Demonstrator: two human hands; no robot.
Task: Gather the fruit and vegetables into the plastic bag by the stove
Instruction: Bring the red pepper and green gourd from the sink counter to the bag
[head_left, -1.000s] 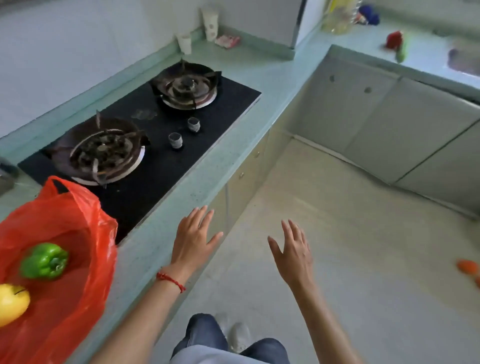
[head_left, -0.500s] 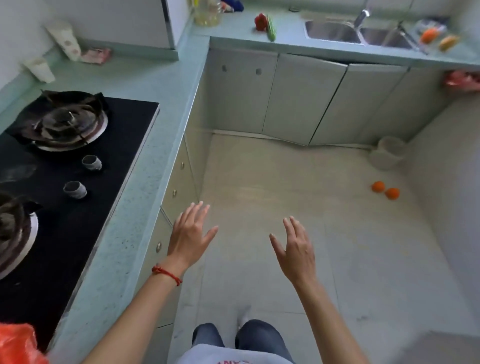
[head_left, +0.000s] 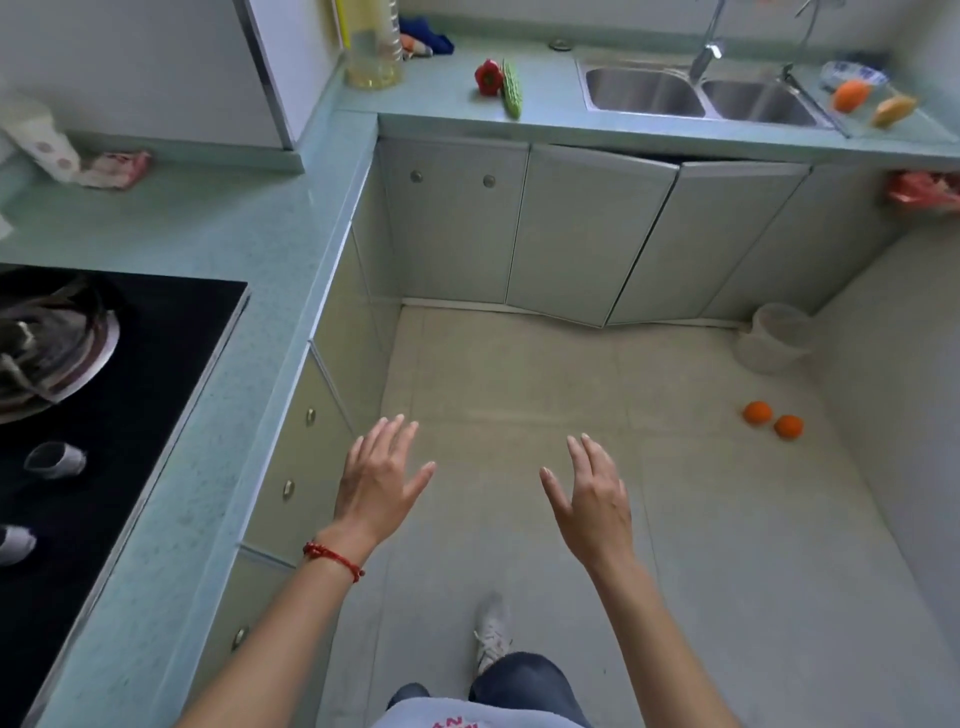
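Note:
My left hand and my right hand hover open and empty over the kitchen floor, fingers spread. A red pepper and a green bitter gourd lie together on the far counter, left of the sink. Two oranges rest on the floor at the right, near the wall. An orange fruit and a yellowish one sit to the right of the sink. The plastic bag is out of view.
The gas stove fills the left counter. A double sink is set in the far counter, with an oil bottle at the corner. A pale bucket stands on the floor by the cabinets. One cabinet door hangs ajar.
My view has swung right, away from the red bag and stove toward the far counter and sink. Both hands stay open and empty, and I have stepped forward.

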